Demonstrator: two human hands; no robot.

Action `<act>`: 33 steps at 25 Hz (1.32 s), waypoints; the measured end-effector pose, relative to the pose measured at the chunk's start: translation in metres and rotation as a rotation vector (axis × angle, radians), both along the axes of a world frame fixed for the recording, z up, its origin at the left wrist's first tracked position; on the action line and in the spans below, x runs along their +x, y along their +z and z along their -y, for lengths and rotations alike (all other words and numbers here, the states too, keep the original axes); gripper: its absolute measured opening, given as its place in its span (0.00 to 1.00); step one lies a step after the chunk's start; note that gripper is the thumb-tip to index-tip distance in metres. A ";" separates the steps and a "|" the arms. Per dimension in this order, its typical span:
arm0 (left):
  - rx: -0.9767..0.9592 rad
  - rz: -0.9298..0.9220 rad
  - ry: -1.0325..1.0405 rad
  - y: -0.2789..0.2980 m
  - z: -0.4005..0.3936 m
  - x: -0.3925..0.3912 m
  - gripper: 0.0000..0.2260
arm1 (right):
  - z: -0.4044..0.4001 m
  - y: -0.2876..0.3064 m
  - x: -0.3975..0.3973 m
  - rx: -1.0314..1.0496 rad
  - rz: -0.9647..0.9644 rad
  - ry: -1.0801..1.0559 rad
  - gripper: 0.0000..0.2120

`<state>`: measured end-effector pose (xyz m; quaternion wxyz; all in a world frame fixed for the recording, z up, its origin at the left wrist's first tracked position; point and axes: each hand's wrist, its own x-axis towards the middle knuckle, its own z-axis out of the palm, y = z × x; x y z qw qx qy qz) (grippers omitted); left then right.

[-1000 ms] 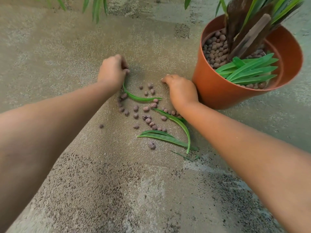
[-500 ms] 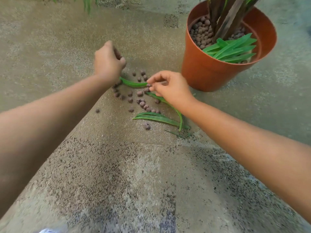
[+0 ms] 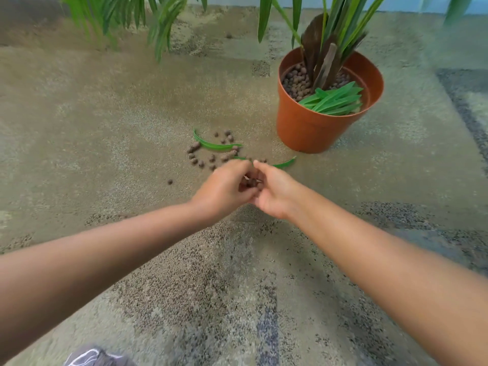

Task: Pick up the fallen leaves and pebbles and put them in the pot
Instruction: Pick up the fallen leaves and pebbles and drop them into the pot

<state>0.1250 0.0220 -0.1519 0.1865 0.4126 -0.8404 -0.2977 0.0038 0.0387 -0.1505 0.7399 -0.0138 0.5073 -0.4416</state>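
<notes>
The pebbles [image 3: 211, 154] on the carpet [image 3: 105, 128] look light, hard and apt to roll, best pinched or scooped; the leaves [image 3: 215, 145] look thin and limp, easiest taken mid-blade. The left hand [image 3: 225, 187] cups several pebbles, the right hand [image 3: 274, 191] touches it, fingers curled, its hold unclear, both short of the pot [image 3: 311, 128].

Both forearms are bare from the frame's lower corners to the wrists, with no sleeve in sight. The left hand [image 3: 224, 187] and right hand [image 3: 274, 192] wear no gloves, rings, watch or bracelet. At the bottom edge lies a grey patterned scrap [image 3: 92, 356], possibly clothing, too blurred to identify.
</notes>
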 end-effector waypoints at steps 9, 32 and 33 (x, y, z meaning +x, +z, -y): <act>0.018 0.355 -0.024 -0.037 0.000 0.020 0.09 | -0.070 -0.026 -0.034 0.081 -0.025 -0.042 0.14; -0.105 0.405 0.029 -0.064 -0.023 -0.034 0.08 | -0.096 -0.027 -0.025 0.171 0.166 -0.463 0.16; -0.095 0.421 0.049 -0.063 -0.022 -0.038 0.07 | -0.096 -0.027 -0.026 0.167 0.167 -0.470 0.16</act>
